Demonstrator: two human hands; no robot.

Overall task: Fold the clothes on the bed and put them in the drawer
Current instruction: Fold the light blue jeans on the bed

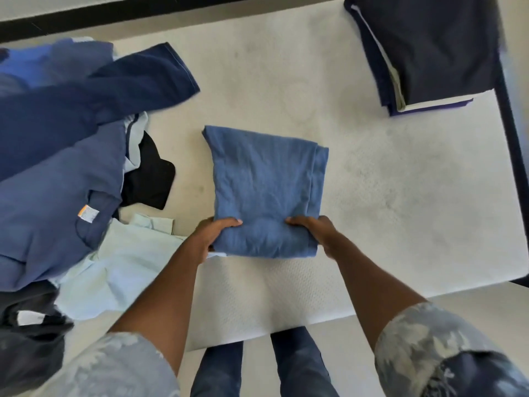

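Observation:
A folded blue garment (pixel 264 184) lies in the middle of the white mattress (pixel 400 196). My left hand (pixel 213 234) grips its near left corner, thumb on top. At the near right corner my right hand (pixel 313 232) holds the garment the same way. The near edge looks slightly lifted off the mattress. To the left is a loose pile of unfolded clothes (pixel 57 144), dark blue, mid blue, black and pale mint. A stack of folded dark navy clothes (pixel 423 50) sits at the far right corner.
The mattress edge runs along the near side, with my legs (pixel 266 368) standing against it. A dark bed frame rail (pixel 512 133) borders the right side. A dark garment (pixel 28 339) hangs at the near left. No drawer is in view.

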